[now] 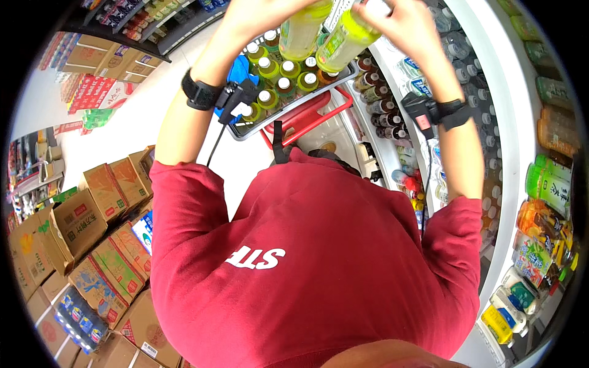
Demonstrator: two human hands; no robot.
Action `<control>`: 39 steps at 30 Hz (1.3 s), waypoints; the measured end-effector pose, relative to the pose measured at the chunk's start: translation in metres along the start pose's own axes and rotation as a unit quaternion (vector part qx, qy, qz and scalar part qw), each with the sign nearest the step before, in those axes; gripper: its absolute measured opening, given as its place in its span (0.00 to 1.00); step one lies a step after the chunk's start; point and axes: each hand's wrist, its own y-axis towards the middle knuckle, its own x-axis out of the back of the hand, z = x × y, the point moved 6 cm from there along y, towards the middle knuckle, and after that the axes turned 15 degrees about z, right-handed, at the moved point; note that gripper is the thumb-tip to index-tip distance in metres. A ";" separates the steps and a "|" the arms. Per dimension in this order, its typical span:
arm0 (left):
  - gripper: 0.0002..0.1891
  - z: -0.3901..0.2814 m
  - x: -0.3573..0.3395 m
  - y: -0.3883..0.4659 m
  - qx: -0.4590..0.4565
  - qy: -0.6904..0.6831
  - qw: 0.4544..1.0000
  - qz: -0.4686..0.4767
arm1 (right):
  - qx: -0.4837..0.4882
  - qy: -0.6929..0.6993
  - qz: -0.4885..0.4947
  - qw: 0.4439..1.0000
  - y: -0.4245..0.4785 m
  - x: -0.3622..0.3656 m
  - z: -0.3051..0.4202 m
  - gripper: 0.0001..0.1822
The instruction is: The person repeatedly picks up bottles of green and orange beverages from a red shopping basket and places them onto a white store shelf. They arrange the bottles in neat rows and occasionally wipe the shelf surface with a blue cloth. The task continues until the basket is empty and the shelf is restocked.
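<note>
Two large bottles with yellow-green labels are held up over a basket at the top of the view. My left hand (271,14) is at the top of the left bottle (301,34), its fingers cut off by the picture's edge. My right hand (398,18), slightly blurred, grips the cap end of the right bottle (345,41), which tilts. Below them several white-capped bottles (268,67) of yellow-green drink stand upright in the dark plastic basket (294,106). A blue cloth (241,69) hangs over the basket's left side.
The basket rests on a red cart frame (306,117). Drink shelves (391,60) with a pale curved edge (511,152) run along the right. Stacked cardboard cartons (78,225) and a wrapped pack of cans (80,317) stand at the left. Further shelves (170,23) are at the upper left.
</note>
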 end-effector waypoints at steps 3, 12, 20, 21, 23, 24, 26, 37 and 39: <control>0.18 0.059 -0.009 -0.011 0.054 -0.040 0.998 0.005 | -0.043 -0.151 0.035 0.987 -0.012 -0.039 -0.045 0.23; 0.21 0.182 -0.021 -0.045 0.056 0.032 0.995 -0.070 | -0.080 -0.091 -0.035 0.992 -0.043 -0.088 -0.107 0.22; 0.19 0.188 -0.021 -0.084 0.066 -0.011 0.991 -0.112 | -0.047 -0.121 -0.153 0.980 -0.085 -0.096 -0.100 0.17; 0.18 0.192 -0.030 -0.090 0.061 -0.040 0.990 -0.117 | -0.054 -0.116 -0.168 0.977 -0.096 -0.098 -0.101 0.17; 0.18 0.195 -0.034 -0.107 0.082 -0.041 0.988 -0.123 | -0.058 -0.099 -0.195 0.974 -0.113 -0.102 -0.104 0.17; 0.18 0.191 -0.035 -0.114 0.089 -0.037 0.986 -0.135 | -0.080 -0.097 -0.197 0.972 -0.121 -0.103 -0.112 0.17; 0.18 0.183 -0.035 -0.124 0.103 -0.020 0.983 -0.151 | -0.139 -0.050 -0.198 0.969 -0.131 -0.106 -0.131 0.18; 0.18 0.157 -0.030 -0.109 0.090 0.103 0.983 -0.118 | -0.162 0.004 -0.041 0.986 -0.095 -0.140 -0.146 0.19; 0.17 0.160 -0.025 -0.096 0.101 0.117 0.982 -0.113 | -0.093 0.025 -0.065 0.993 -0.072 -0.137 -0.130 0.19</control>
